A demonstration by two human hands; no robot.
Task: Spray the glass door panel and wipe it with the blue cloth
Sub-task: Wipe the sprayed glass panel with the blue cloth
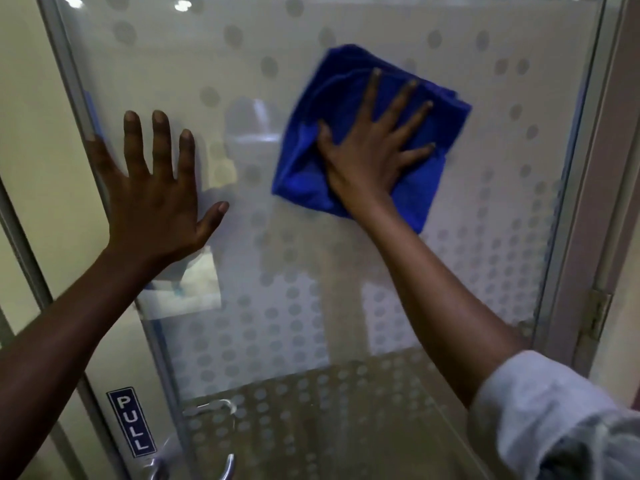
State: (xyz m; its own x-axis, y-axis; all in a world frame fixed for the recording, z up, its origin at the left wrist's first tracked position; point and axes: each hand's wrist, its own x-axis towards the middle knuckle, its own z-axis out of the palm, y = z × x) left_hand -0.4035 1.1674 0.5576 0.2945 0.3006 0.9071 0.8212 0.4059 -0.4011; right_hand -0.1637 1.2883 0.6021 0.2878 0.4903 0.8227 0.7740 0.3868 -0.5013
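- Landmark: the glass door panel point(346, 271), a framed pane printed with frosted dots that grow denser toward its lower part; every position below is given relative to it.
- Blue cloth point(349, 109): a folded square lying flat against the panel's upper right area, its long axis running on a diagonal from upper left to lower right. One corner points up and another points down toward the hinge side.
- Right hand point(367, 147): flat on the cloth with the fingers spread wide, palm over the cloth's lower middle and fingertips aimed up and to the right. The cloth is sandwiched between palm and glass; it is pressed, not pinched.
- Left hand point(156, 199): bare and holding nothing, fingers spread, palm set against the panel's left edge by the frame, apparently bracing the door.
- Governing relation: the cloth sits directly under the right hand, well apart from the left, so the right hand is the working one. Unwiped glass lies to the left of the cloth, between the two hands, and below it toward the handle point(221, 462); the next stroke probably sweeps in one of those directions.
- Stage, as a judgement: wiping is under way. No spray bottle is in view, and no droplets can be made out on the glass.
- Legible writing: a blue vertical sticker point(131, 421) on the panel's lower left, above the handle, reads "PULL". No brand mark is visible.
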